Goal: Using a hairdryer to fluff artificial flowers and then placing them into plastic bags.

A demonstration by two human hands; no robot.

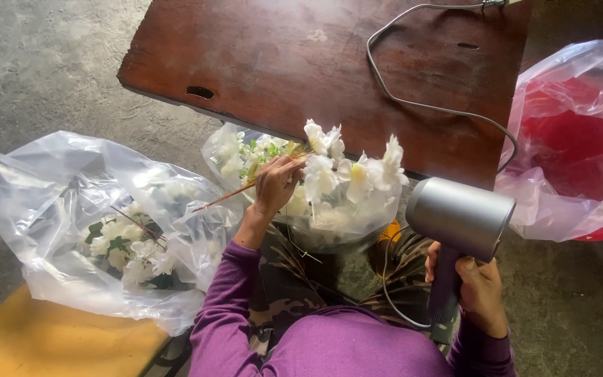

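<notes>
From the head camera, the left hand (276,183) is closed around the thin brown stem of a spray of white artificial flowers (347,171), holding it over the middle of the scene so the blossoms stand just in front of the near edge of a dark red-brown wooden table (280,56). The right hand (479,290), low on the right, grips the handle of a silver-grey hair dryer (460,215), whose barrel points left toward the blossoms. Its grey cord (413,101) loops across the tabletop to the far edge.

Beneath the held spray sits a clear plastic bag (329,220) with more white flowers and green leaves inside. To the left, on the concrete floor, lies a larger clear plastic bag (50,209) holding another bunch of white flowers (130,244). At the right edge a pinkish translucent bag (574,139) covers something red. A yellow cushion (43,342) shows at the near left. The person wears purple sleeves (221,307).
</notes>
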